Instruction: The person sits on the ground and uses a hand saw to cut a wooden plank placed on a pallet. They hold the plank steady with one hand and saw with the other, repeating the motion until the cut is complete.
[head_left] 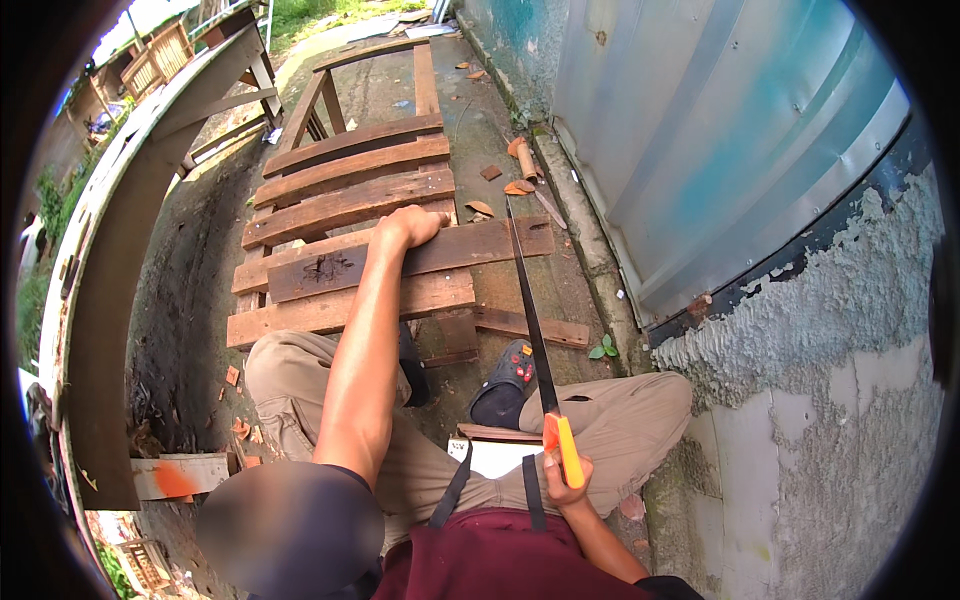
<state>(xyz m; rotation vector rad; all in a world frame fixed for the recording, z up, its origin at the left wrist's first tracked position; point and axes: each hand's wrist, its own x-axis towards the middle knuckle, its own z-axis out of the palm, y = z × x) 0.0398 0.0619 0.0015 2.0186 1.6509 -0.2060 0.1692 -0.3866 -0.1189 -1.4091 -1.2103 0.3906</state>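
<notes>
A weathered wooden pallet (340, 205) lies on the ground in front of me. My left hand (410, 225) rests fisted on one of its brown planks (470, 245), arm stretched forward. My right hand (563, 482) grips the orange and yellow handle (565, 448) of a handsaw. Its long dark blade (527, 295) runs forward over my knee and crosses the right end of that same plank. I am squatting, and a foot in a dark sandal (505, 383) stands just behind the pallet.
A corrugated metal wall (720, 130) and rough plaster (830, 380) close off the right side. A curved wooden structure (110, 250) bounds the left. Wood scraps (520, 160) litter the concrete. A loose board (530, 328) lies by the pallet, and a white block (175, 475) at lower left.
</notes>
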